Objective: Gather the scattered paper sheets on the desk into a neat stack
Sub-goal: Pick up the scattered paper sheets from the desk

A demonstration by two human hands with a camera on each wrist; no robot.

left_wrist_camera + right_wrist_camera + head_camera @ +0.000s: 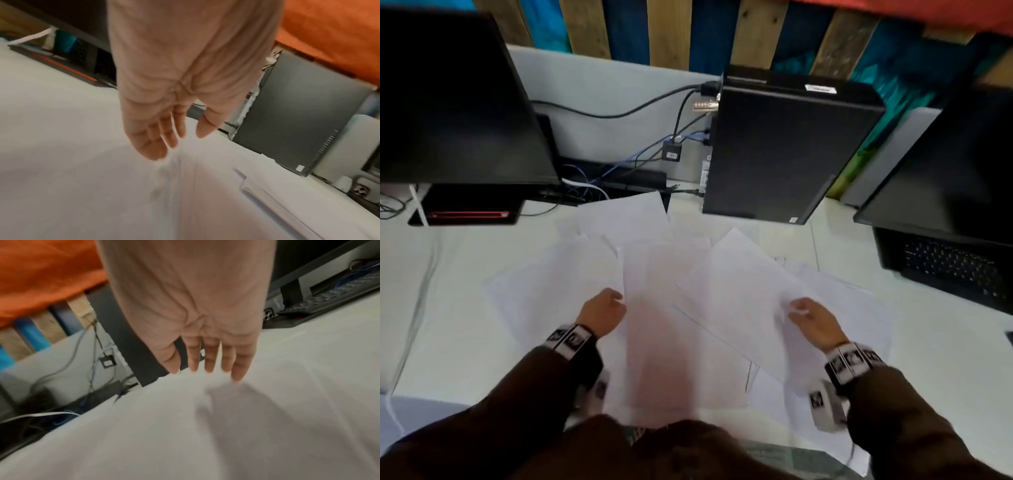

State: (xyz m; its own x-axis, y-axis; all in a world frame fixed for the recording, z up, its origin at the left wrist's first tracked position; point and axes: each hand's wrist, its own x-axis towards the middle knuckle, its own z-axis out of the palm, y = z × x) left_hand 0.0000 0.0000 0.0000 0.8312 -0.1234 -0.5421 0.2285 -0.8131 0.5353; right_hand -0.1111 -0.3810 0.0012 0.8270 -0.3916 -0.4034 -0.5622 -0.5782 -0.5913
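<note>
Several white paper sheets (681,308) lie fanned and overlapping on the white desk (448,308) in front of me. My left hand (604,310) hovers over the left sheets, beside the edge of a central sheet (654,291). In the left wrist view the left hand (164,134) has straight, relaxed fingers just above the paper (123,194), holding nothing. My right hand (808,317) is over the right-hand tilted sheet (739,291). The right wrist view shows the right hand (205,363) with straight, spread fingers close above the paper (185,434), its shadow beneath.
A black computer case (784,147) lies behind the sheets, with cables (619,164) to its left. Dark monitors stand at back left (455,102) and right (955,154). A black keyboard (948,270) sits at the right, and a phone (269,315) lies near it.
</note>
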